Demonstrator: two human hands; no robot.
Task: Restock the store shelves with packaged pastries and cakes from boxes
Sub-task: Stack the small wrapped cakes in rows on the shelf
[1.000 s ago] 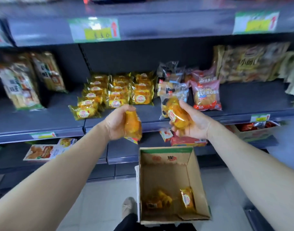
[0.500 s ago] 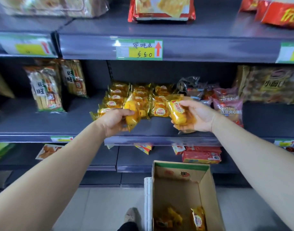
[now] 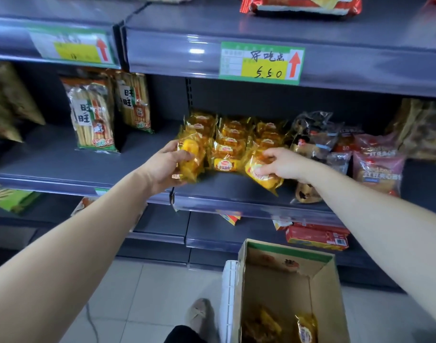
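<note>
Both grips pinch yellow packs (image 3: 190, 154) at shelf (image 3: 63, 167): left hand (image 3: 162, 167), right hand (image 3: 285, 164)

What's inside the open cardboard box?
The box holds a few yellow pastry packs at its bottom; most of it is bare cardboard. Its near end runs out of the picture, so any packs there cannot be seen.

— What are you wearing?
— Left hand (image 3: 166, 164) and right hand (image 3: 283, 164) bare, forearms (image 3: 93, 231) too. One pale beige flat shoe (image 3: 199, 315) with a small bow.
— And the leg?
— A dark trouser leg (image 3: 184, 335).
</note>
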